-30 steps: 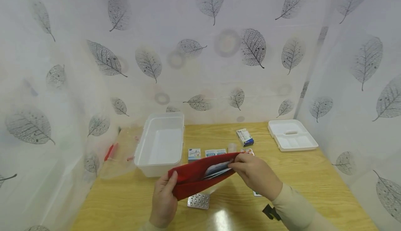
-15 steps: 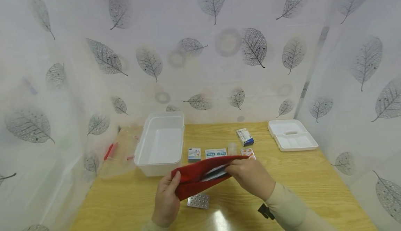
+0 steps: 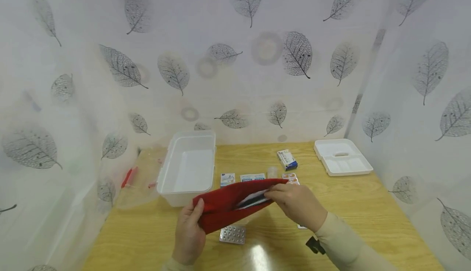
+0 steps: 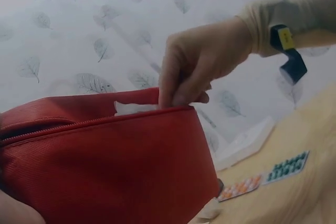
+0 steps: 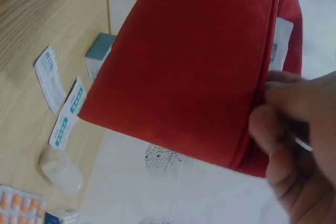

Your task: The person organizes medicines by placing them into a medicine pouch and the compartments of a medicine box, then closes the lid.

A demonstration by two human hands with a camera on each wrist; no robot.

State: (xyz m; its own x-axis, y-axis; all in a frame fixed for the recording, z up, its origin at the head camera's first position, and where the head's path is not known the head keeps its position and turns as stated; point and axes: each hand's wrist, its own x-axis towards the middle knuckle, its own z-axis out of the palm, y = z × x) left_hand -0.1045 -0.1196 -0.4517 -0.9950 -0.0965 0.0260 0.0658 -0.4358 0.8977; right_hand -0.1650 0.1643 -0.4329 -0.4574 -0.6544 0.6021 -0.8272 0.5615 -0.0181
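A red zippered pouch (image 3: 228, 197) hangs tilted above the table with its mouth parted. My left hand (image 3: 190, 232) grips the pouch's left end, thumb on top. At the other end, my right hand (image 3: 298, 204) holds the rim of the mouth with curled fingers; some fingertips are hidden by the rim. White flat packets (image 3: 254, 197) show inside the pouch, close to the right fingertips. From the left wrist, a white packet edge (image 4: 135, 108) peeks over the zipper beside the right hand (image 4: 197, 64). The right wrist view shows the pouch front (image 5: 184, 61) and a packet (image 5: 282, 43).
Beneath the pouch lies a silver blister pack (image 3: 232, 235). Behind it are a small box (image 3: 227, 179), blue-white packets (image 3: 252, 177), a translucent cup (image 3: 272, 172), an orange blister pack (image 3: 290, 178) and a medicine box (image 3: 287, 160). A white bin (image 3: 185, 169), plastic bag (image 3: 143, 181) and tray (image 3: 344, 158) stand farther out.
The pouch and both hands dipped slightly, then shifted a little left and up. Both hands stay at the pouch's ends.
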